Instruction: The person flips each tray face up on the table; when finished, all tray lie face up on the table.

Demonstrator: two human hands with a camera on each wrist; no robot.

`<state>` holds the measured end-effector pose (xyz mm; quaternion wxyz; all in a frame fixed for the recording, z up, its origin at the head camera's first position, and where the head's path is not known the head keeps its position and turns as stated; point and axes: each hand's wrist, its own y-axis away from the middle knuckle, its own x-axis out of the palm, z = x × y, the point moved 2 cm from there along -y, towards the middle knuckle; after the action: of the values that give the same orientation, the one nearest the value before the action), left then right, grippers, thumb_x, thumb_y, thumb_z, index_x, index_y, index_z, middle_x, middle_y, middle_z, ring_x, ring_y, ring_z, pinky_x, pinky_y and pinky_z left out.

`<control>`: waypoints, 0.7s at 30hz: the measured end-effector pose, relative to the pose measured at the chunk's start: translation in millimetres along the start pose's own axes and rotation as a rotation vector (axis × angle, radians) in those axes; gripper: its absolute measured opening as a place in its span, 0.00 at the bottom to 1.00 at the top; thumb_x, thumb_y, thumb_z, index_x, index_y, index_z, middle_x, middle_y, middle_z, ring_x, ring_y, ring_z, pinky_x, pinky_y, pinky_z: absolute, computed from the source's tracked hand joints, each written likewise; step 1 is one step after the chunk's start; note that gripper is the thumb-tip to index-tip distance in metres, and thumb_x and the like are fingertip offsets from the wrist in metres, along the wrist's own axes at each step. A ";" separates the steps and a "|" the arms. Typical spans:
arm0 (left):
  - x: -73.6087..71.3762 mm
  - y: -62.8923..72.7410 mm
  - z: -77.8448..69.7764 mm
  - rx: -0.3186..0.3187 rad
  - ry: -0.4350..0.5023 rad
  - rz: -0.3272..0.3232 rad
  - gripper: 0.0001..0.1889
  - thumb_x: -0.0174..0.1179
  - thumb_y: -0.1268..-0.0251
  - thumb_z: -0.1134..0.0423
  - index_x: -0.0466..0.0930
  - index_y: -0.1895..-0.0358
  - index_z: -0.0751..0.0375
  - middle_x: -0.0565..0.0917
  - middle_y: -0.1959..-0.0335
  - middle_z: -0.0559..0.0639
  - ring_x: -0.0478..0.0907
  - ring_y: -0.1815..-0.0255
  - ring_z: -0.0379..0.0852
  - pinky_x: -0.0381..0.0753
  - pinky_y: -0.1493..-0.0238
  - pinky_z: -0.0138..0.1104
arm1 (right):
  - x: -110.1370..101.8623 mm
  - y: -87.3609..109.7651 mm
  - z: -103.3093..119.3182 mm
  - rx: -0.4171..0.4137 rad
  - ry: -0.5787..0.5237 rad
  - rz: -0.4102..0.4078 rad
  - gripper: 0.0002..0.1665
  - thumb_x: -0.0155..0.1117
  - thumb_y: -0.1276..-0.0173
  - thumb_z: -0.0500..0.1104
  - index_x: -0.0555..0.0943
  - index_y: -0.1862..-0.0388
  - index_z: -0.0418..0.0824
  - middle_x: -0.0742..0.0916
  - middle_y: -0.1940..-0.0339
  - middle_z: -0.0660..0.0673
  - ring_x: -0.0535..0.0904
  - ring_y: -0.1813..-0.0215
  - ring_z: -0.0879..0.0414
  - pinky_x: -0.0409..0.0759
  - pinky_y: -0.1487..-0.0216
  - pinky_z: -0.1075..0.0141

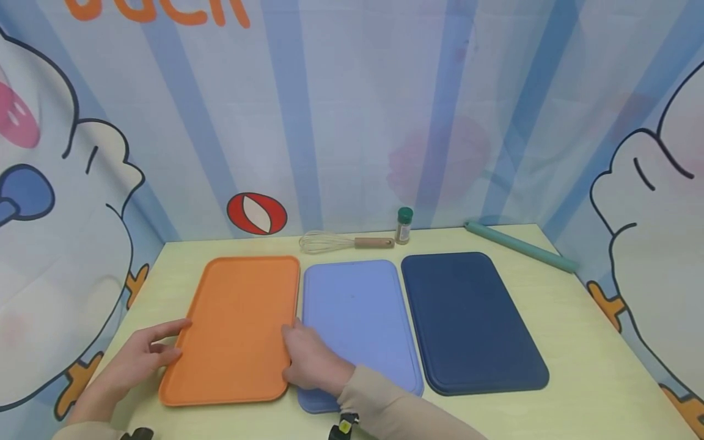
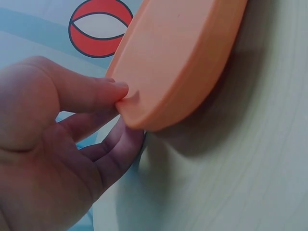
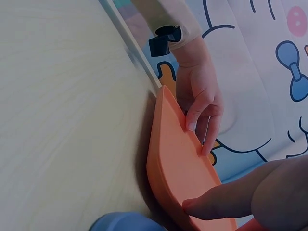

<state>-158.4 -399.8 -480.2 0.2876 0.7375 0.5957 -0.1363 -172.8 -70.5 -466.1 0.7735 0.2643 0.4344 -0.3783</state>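
Both grips, left hand [image 1: 134, 360] and right hand [image 1: 315, 359], pinched the orange tray [image 1: 236, 330]. Backdrop lettering [image 1: 187, 19] was cut off; the jar [image 1: 404, 225] bore an unreadable label [image 1: 403, 234].

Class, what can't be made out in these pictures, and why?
Jar label, head view: too small to read.
Light-blue tray, head view: partly behind the right grip and sleeve.
Orange lettering, head view: cut by top edge.
Orange tray, left wrist view: remainder beyond top edge.

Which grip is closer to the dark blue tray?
Right. The right grip holds the orange tray by its right edge, left of the dark blue tray; the left grip is farther off at the orange tray's left edge.
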 end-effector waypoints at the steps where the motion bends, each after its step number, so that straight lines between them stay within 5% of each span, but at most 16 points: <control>1: -0.2 0.2 -0.2 -0.005 -0.007 0.000 0.32 0.60 0.26 0.73 0.63 0.21 0.71 0.65 0.23 0.75 0.82 0.44 0.57 0.85 0.54 0.34 | 0.0 -0.2 0.3 -0.002 0.001 0.004 0.41 0.81 0.45 0.36 0.75 0.33 0.31 0.82 0.38 0.34 0.83 0.48 0.51 0.84 0.47 0.66; 6: -1.9 -0.3 0.6 -0.016 -0.021 0.004 0.32 0.59 0.26 0.73 0.63 0.21 0.71 0.66 0.23 0.75 0.82 0.45 0.57 0.86 0.54 0.35 | 1.0 -2.1 0.7 -0.008 0.010 0.020 0.38 0.82 0.45 0.37 0.77 0.36 0.32 0.82 0.45 0.37 0.82 0.54 0.54 0.84 0.54 0.68; 11: -3.1 -1.0 1.2 -0.004 -0.041 -0.003 0.33 0.60 0.27 0.74 0.64 0.21 0.71 0.68 0.24 0.75 0.84 0.47 0.55 0.87 0.56 0.36 | 0.7 -2.1 1.0 -0.001 -0.010 0.036 0.41 0.81 0.43 0.37 0.74 0.32 0.31 0.82 0.39 0.33 0.83 0.48 0.52 0.84 0.51 0.69; 17: -2.4 -3.0 -1.8 0.036 -0.142 -0.034 0.32 0.63 0.31 0.75 0.68 0.24 0.72 0.72 0.27 0.72 0.82 0.39 0.65 0.87 0.55 0.34 | -0.5 -1.4 1.1 0.002 -0.012 0.041 0.41 0.81 0.43 0.38 0.74 0.32 0.31 0.82 0.40 0.34 0.83 0.47 0.51 0.84 0.50 0.68; 21: -3.1 -5.0 -4.0 -0.007 -0.186 -0.045 0.33 0.66 0.33 0.74 0.69 0.25 0.71 0.74 0.28 0.73 0.81 0.38 0.68 0.88 0.54 0.38 | -0.6 -1.5 0.7 -0.004 -0.022 0.045 0.41 0.81 0.44 0.38 0.74 0.32 0.31 0.82 0.45 0.37 0.82 0.52 0.54 0.83 0.53 0.69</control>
<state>-164.5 -399.3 -476.7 0.3411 0.7071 0.5832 -0.2087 -173.9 -71.6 -465.4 0.7871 0.2682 0.4208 -0.3627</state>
